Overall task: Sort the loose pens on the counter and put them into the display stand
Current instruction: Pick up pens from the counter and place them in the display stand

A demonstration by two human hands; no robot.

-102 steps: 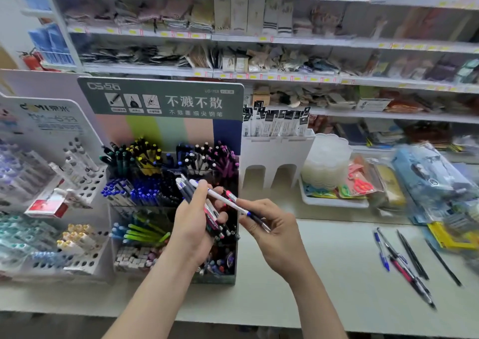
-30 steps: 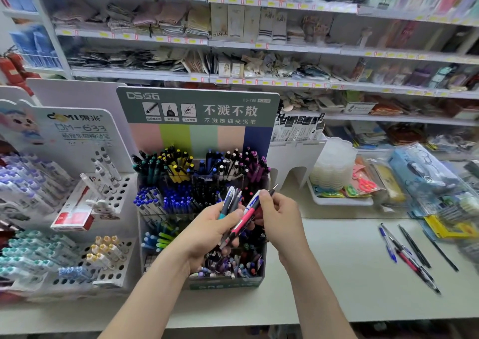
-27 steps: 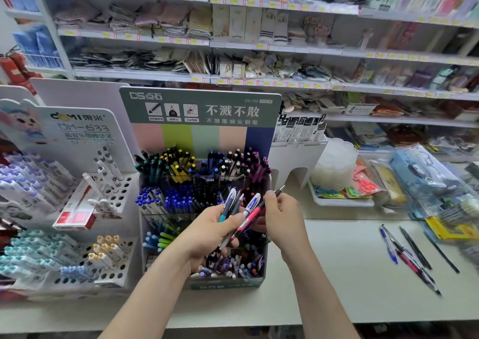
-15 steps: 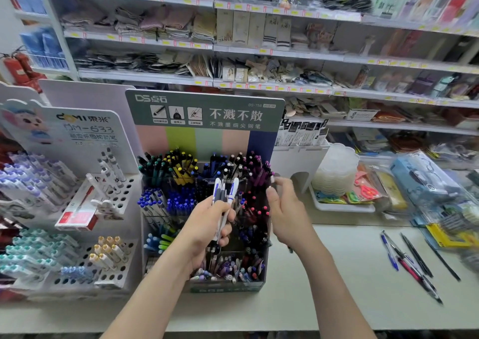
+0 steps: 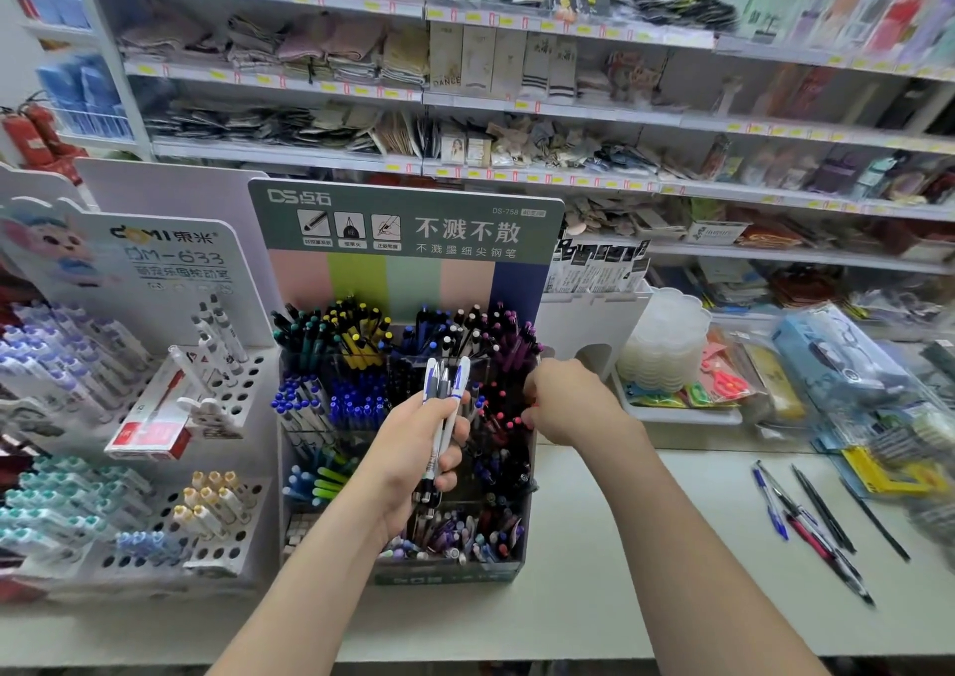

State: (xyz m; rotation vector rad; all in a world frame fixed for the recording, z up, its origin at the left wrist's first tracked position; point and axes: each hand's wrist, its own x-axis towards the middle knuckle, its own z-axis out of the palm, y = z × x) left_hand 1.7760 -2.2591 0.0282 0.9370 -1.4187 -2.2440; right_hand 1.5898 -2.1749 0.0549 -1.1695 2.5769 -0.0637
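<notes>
Your left hand grips a bunch of pens before the display stand. Your right hand curls at the stand's right side; its hold is unclear. More loose pens lie on the worktop right of the stand: sorting seems unfinished.

The pale laminate surface carries a tiered display stand with a green header card, packed with pens. A white perforated pen rack stands just to its left. Behind it to the right sit a white arched riser and a white tray of stacked translucent tubs. At the right, loose blue, red and black pens lie fanned out near clear-wrapped packages.
</notes>
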